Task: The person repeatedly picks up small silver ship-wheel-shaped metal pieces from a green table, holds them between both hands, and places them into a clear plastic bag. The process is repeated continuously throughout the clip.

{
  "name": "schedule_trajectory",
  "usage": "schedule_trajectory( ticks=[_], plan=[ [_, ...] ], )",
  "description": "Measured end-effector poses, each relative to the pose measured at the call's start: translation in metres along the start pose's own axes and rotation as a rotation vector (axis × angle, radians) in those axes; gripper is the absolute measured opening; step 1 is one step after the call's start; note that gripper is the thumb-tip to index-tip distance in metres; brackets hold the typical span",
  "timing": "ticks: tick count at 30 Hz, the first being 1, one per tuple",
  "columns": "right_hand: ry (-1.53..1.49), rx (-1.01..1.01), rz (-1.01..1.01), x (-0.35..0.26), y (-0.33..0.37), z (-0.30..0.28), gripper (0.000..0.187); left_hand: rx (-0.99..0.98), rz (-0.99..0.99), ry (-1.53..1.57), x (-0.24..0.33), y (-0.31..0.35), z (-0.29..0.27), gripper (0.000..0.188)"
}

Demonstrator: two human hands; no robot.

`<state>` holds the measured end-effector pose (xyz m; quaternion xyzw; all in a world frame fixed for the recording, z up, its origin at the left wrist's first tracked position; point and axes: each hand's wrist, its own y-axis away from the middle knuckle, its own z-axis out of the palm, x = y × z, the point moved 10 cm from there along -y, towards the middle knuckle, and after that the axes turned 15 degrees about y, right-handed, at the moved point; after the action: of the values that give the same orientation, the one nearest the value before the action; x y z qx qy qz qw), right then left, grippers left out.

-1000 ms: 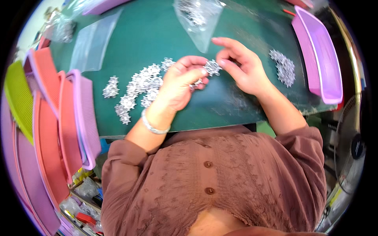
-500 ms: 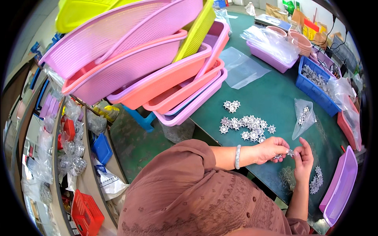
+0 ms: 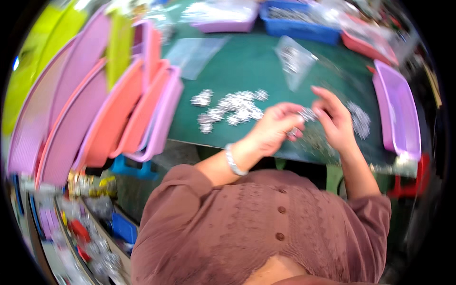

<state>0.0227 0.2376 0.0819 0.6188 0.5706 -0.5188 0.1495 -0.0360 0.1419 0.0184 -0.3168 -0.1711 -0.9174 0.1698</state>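
Observation:
My left hand (image 3: 274,127) is closed on small silver wheel-shaped charms. One charm (image 3: 308,114) sticks out at its fingertips, and another (image 3: 292,133) shows lower down, against the fingers. Facing it, my right hand (image 3: 335,119) has its index finger and thumb apart. The right thumb tip lies at or against the upper charm; blur hides whether it presses on it. Left of my hands, more of these charms (image 3: 240,105) lie in a loose pile on the green table (image 3: 237,61), with a small cluster (image 3: 203,98) beside it.
Beyond my hands lies a clear bag (image 3: 290,59) with silver pieces inside. Silver pieces (image 3: 359,119) and a purple tray (image 3: 396,111) are at the right. Stacked pink and purple baskets (image 3: 114,111) crowd the left. A blue bin (image 3: 304,29) stands at the back.
The view has swung round, so the table and hands appear higher and further left. Both hands remain close together, with the charms still at the left fingers.

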Motion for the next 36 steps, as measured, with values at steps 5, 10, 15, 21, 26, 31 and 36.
schedule_trajectory(
  ticks=[5,10,15,21,26,31,36],
  plan=[
    [-0.077,0.053,0.005,-0.001,0.011,-0.013,0.039,-0.019,0.004,-0.093,-0.006,0.000,0.015,0.025],
    [-0.072,0.073,0.014,0.002,0.018,-0.019,0.039,-0.049,0.016,-0.115,-0.010,-0.003,0.021,0.024],
    [-0.080,0.080,-0.014,0.009,0.022,-0.017,0.038,-0.031,0.005,-0.143,-0.014,-0.003,0.017,0.024],
    [-0.058,0.103,-0.028,0.012,0.026,-0.016,0.038,-0.036,0.024,-0.182,-0.016,-0.004,0.015,0.024],
    [-0.002,0.115,-0.023,0.015,0.027,-0.016,0.037,-0.026,0.028,-0.205,-0.018,-0.006,0.012,0.023],
    [-0.010,0.108,-0.004,0.020,0.027,-0.015,0.037,-0.017,0.008,-0.207,-0.021,-0.009,0.008,0.024],
    [-0.014,0.095,-0.019,0.023,0.026,-0.011,0.037,-0.023,0.000,-0.193,-0.025,-0.009,0.001,0.025]
  ],
)
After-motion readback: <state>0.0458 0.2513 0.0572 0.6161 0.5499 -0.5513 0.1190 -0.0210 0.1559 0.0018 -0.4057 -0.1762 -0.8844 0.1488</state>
